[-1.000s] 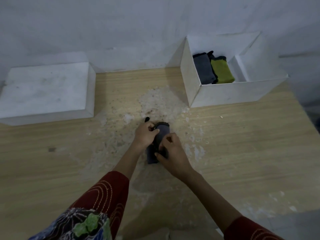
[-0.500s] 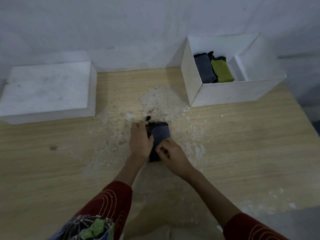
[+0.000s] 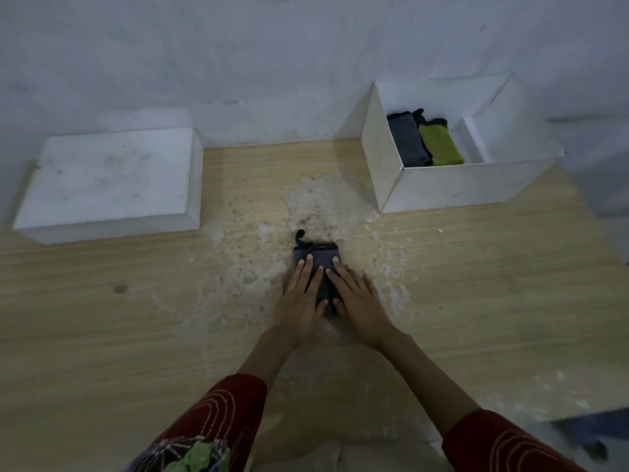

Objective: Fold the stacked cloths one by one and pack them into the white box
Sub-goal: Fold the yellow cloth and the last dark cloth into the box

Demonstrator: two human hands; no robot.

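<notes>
Cloth: a dark grey folded cloth is laid on the desk, in front of the white box and to its left, well apart from it.
Fingers: the left hand and right hand are pressed flat on the cloth, fingers straight; nothing is gripped.
Long axis: it is aligned roughly with the white box's left wall, with the black loop end pointed towards the wall.
Risk: the thick fold may be sprung open once pressure is released, and may then not be fitted into the white box.
</notes>
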